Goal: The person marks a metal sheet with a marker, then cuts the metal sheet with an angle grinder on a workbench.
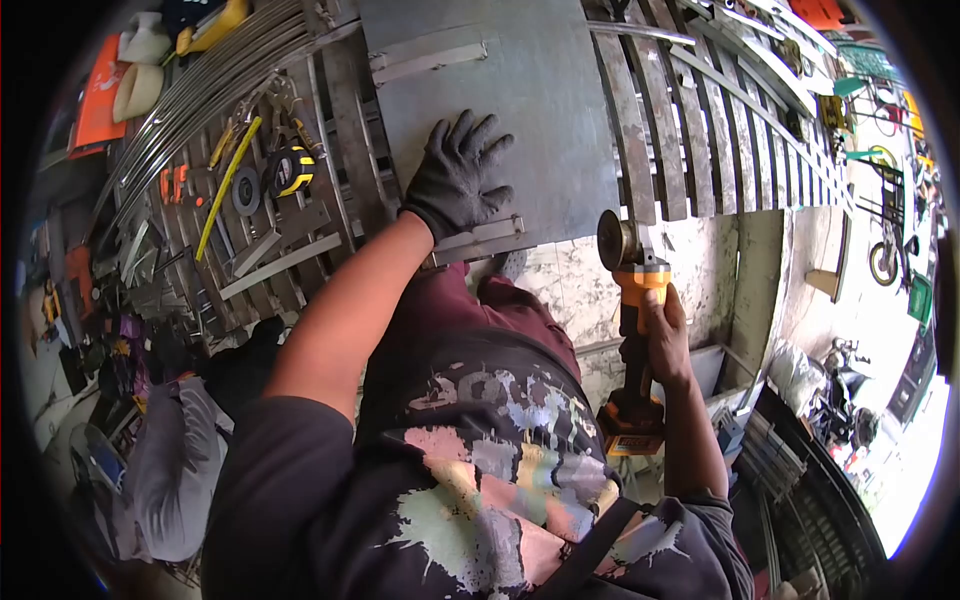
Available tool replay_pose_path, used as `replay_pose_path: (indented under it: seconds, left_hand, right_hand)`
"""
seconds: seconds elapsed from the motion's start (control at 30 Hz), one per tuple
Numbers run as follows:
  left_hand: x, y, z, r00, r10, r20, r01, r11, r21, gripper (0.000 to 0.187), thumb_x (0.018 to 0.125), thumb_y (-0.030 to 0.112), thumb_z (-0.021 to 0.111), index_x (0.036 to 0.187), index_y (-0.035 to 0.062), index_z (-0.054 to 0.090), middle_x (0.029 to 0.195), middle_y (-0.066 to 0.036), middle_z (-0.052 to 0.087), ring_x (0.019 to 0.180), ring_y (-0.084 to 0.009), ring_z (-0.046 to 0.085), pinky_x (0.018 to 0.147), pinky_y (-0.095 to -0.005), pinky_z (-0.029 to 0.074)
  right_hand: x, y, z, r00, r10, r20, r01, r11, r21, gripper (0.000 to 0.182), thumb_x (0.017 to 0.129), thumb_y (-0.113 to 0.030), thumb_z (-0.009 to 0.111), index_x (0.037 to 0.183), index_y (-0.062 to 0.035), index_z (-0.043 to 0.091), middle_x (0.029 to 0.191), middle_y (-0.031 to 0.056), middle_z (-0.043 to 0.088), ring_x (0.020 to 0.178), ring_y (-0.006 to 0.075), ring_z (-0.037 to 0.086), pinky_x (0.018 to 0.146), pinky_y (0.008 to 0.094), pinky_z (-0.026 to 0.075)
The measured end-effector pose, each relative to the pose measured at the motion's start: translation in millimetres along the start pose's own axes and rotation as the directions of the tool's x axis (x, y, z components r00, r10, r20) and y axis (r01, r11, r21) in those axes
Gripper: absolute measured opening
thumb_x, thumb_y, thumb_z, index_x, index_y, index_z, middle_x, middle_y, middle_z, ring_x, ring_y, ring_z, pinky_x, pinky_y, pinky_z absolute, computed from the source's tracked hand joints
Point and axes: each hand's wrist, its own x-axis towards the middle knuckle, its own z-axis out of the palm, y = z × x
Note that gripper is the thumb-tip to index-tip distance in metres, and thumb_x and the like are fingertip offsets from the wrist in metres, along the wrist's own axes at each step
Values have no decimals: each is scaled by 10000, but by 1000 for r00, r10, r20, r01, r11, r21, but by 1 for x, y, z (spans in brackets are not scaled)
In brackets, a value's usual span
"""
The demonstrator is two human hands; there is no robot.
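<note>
Overhead, the gloved left hand [457,175] presses splayed fingers flat on a stiff, probably heavy steel sheet [530,100]; the bare right hand [667,335] is wrapped tight around an orange angle grinder [632,330] at the sheet's edge.

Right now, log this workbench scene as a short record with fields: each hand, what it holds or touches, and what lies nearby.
left hand: black-gloved left hand, pressed flat on the grey metal sheet
right hand: bare right hand, gripping the orange cordless angle grinder
grinder disc: at the sheet's right near corner; contact cannot be told
support: sheet lies on the slatted metal workbench
nearby left: yellow and black tape measure, loose metal strips
clothing: paint-spattered dark apron
</note>
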Motion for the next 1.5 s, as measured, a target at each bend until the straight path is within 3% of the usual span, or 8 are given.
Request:
replay_pose_path:
  seconds: [0.07, 0.23, 0.33, 0.57, 0.8, 0.9, 1.17, 1.5]
  left_hand:
    - [1, 4, 0, 1000, -3, 9, 3, 1000, -9, 871, 932, 606, 720, 1666, 170, 545, 1764, -143, 414, 1654, -430, 315, 1343, -634, 196]
    - [0, -2, 8, 1000, 3, 3, -3, 999, -36, 871, 957, 666, 698, 1672, 193, 544, 1779, -137, 401, 1674, -433, 290, 1360, -650, 138]
    - [0, -3, 10, 1000, 6, 0, -6, 999, -45, 847, 959, 650, 709, 1661, 199, 558, 1778, -127, 401, 1670, -429, 299, 1355, -653, 160]
    - [1, -3, 9, 994, 21, -107, -33, 994, -106, 823, 890, 541, 798, 1603, 192, 577, 1723, -101, 439, 1631, -391, 358, 1322, -634, 265]
    - [0, -6, 11, 992, 27, -121, -40, 993, -113, 769, 895, 592, 778, 1483, 104, 689, 1650, -100, 514, 1608, -386, 388, 1331, -632, 246]
    - [-1, -5, 12, 985, 30, -168, -58, 985, -165, 772, 878, 479, 827, 1521, 112, 607, 1653, -104, 521, 1580, -400, 423, 1305, -629, 305]
    - [0, -5, 10, 991, 16, -129, -33, 991, -131, 770, 877, 527, 825, 1495, 108, 639, 1644, -96, 529, 1586, -377, 424, 1318, -600, 297]
    - [-1, -6, 14, 996, -13, -88, 2, 992, -127, 796, 898, 592, 800, 1524, 120, 657, 1693, -60, 471, 1618, -328, 384, 1347, -574, 274]
  right_hand:
    - [10, 19, 0, 989, -148, 6, 148, 983, -108, 443, 1139, -330, 718, 1436, -71, 516, 897, 16, 636, 653, 87, 619, 546, 280, 553]
    - [4, -10, 23, 999, 17, 28, -13, 989, -144, 486, 1142, -357, 710, 1469, -48, 526, 947, 19, 658, 745, 92, 633, 632, 297, 578]
    - [10, -9, 29, 994, 106, 22, -94, 945, -314, 541, 1120, -441, 718, 1429, -13, 603, 1031, 50, 718, 895, 123, 663, 825, 329, 568]
    - [15, -7, 38, 975, 221, 22, -188, 873, -451, 632, 1110, -496, 698, 1484, -3, 573, 1120, 165, 780, 1016, 200, 749, 905, 396, 598]
    - [16, 3, 45, 973, 233, 4, -207, 872, -444, 633, 1107, -493, 700, 1481, 5, 587, 1050, 155, 787, 941, 221, 762, 880, 415, 607]
    - [17, -5, 49, 968, 251, 3, -226, 875, -428, 615, 1109, -482, 701, 1462, 10, 594, 1009, 139, 779, 890, 208, 752, 833, 400, 604]
    - [17, 4, 50, 989, 149, 1, -132, 879, -458, 512, 1113, -442, 697, 1352, 6, 625, 947, 95, 758, 794, 162, 705, 726, 370, 584]
    - [19, -2, 51, 980, 197, -6, -173, 845, -505, 554, 1092, -479, 709, 1357, 1, 632, 946, 126, 770, 837, 194, 737, 760, 389, 593]
